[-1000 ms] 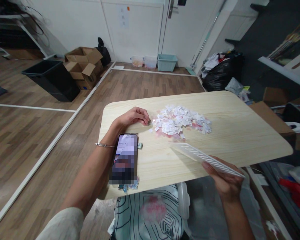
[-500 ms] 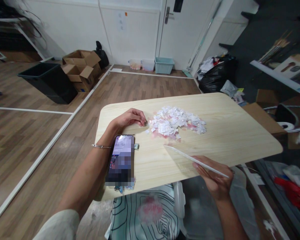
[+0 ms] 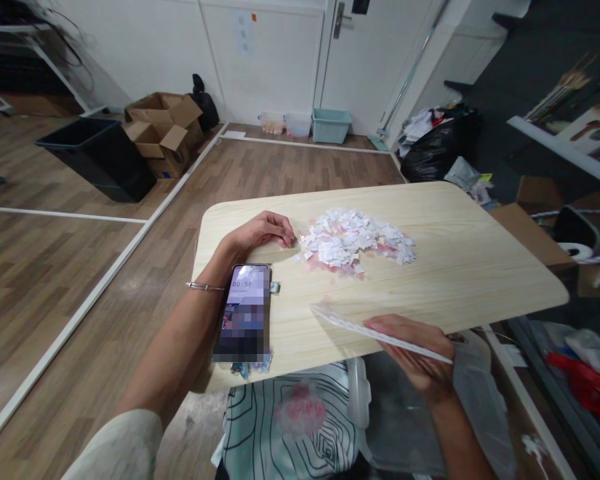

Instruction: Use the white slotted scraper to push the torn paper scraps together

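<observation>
A heap of small white and pink paper scraps (image 3: 357, 243) lies on the light wooden table (image 3: 480, 267). My left hand (image 3: 263, 231) rests on the table just left of the heap, fingers curled with the tips pressed down at the heap's edge. My right hand (image 3: 413, 353) grips a thin white sheet with a striped pattern (image 3: 360, 327), held nearly edge-on above the table's near edge. A phone (image 3: 244, 312) with a lit screen lies flat by my left forearm.
Cardboard boxes (image 3: 163, 130) and a black bin (image 3: 97, 157) stand on the wooden floor at the left. A teal tub (image 3: 331, 125) sits by the far wall. Black rubbish bags (image 3: 437, 147) and clutter crowd the right side. A patterned cloth (image 3: 300, 427) lies below the table edge.
My right hand has swung the white sheet leftward and lower, turning it from a tilted face to almost edge-on. My left hand has stayed by the scraps.
</observation>
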### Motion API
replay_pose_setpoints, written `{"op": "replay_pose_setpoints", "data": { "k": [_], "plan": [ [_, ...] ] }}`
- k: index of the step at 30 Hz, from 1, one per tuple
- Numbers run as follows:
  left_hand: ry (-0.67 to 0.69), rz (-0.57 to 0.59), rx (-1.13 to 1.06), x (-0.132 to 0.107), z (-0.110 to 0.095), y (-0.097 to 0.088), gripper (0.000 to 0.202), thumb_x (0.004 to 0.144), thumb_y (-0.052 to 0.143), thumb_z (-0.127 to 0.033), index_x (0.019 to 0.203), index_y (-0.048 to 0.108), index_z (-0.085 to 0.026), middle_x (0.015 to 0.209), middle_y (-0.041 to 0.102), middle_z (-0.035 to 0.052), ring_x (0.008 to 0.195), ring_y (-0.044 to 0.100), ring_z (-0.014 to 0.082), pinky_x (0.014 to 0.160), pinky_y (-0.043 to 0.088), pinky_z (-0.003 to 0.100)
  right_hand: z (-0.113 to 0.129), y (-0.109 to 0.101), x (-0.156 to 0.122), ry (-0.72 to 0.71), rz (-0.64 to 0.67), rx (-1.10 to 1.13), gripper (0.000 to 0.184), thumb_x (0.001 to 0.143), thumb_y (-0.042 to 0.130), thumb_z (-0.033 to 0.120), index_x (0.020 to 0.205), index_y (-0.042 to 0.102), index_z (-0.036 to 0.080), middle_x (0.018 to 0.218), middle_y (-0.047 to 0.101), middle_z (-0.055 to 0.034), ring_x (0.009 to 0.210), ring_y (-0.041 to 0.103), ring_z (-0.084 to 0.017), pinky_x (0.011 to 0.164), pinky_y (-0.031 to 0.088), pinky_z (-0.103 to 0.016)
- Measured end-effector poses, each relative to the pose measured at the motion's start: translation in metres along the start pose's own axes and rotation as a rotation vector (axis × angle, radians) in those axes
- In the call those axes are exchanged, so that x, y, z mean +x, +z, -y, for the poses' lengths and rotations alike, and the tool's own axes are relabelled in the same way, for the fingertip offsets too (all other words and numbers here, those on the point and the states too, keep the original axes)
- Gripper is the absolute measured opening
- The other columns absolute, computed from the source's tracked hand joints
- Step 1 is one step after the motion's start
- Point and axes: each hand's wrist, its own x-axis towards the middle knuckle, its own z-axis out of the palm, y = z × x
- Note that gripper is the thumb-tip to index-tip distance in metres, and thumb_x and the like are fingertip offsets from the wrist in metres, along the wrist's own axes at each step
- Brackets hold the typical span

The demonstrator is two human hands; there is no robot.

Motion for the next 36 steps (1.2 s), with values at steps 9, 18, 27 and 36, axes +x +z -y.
{"op": "replay_pose_setpoints", "data": {
  "k": [9, 18, 27, 36],
  "plan": [
    [0.012, -0.002, -0.003, 0.000, 0.000, -0.001, 0.009, 0.073, 0.086, -0.014, 0.078, 0.082, -0.008, 0.077, 0.082, 0.0106, 0.069, 0.077, 0.0128, 0.070, 0.062, 0.019, -0.005, 0.000, -0.008, 0.112, -0.108, -0.021, 0.030, 0.090, 0.082, 0.017, 0.107, 0.090, 0.040, 0.102, 0.091, -0.0020, 0.090, 0.089, -0.037, 0.075, 0.077, -0.049],
    [0.011, -0.022, 0.015, -0.001, -0.001, -0.001, 0.008, 0.074, 0.085, -0.015, 0.078, 0.081, -0.008, 0.077, 0.081, 0.0106, 0.072, 0.078, 0.0137, 0.071, 0.062, 0.021, -0.012, -0.010, -0.010, 0.140, -0.072, -0.017, 0.030, 0.087, 0.085, 0.015, 0.108, 0.091, 0.037, 0.104, 0.091, -0.0045, 0.088, 0.089, -0.034, 0.076, 0.077, -0.048],
    [0.020, -0.018, 0.002, -0.001, 0.000, 0.000, 0.007, 0.075, 0.084, -0.014, 0.077, 0.081, -0.008, 0.077, 0.081, 0.0093, 0.071, 0.077, 0.0128, 0.071, 0.061, 0.021, -0.013, -0.038, -0.005, 0.068, -0.023, 0.017, 0.026, 0.089, 0.082, 0.019, 0.107, 0.091, 0.036, 0.098, 0.092, -0.0056, 0.084, 0.089, -0.031, 0.071, 0.076, -0.036],
    [0.029, -0.005, -0.003, -0.001, 0.000, 0.000, 0.005, 0.075, 0.082, -0.012, 0.078, 0.080, -0.008, 0.077, 0.081, 0.0099, 0.071, 0.077, 0.0125, 0.071, 0.060, 0.021, -0.012, -0.042, -0.001, 0.062, 0.041, 0.002, 0.028, 0.085, 0.085, 0.011, 0.103, 0.092, 0.031, 0.096, 0.092, -0.0075, 0.085, 0.089, -0.025, 0.080, 0.073, -0.026]
  ]
}}
